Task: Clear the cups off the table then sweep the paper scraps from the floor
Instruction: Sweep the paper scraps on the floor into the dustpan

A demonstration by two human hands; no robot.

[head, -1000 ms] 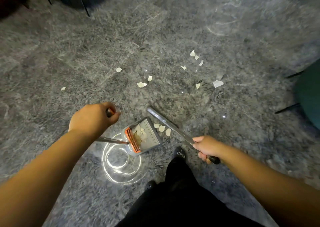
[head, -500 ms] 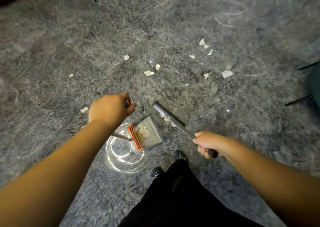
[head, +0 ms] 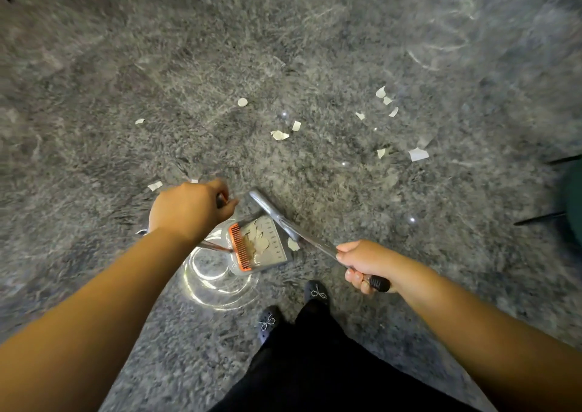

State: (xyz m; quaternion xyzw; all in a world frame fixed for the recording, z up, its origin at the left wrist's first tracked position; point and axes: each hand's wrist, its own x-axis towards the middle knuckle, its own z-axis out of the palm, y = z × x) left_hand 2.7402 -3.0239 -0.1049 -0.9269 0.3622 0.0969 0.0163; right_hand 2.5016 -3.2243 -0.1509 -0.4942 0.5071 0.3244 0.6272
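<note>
Sweeping time. The left hand (head: 189,210) grips the dustpan (head: 261,244) handle; the right hand (head: 365,263) grasps the broom (head: 283,219). Some paper scraps (head: 280,134) lie on the floor (head: 126,97) farther off, maybe more hidden. Next, reach them.

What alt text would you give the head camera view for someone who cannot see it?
A person's right hand grips a broom and sweeps paper scraps on grey carpet into a grey dustpan, whose handle the left hand holds. Several scraps already lie in the pan; more are scattered farther out.
</note>
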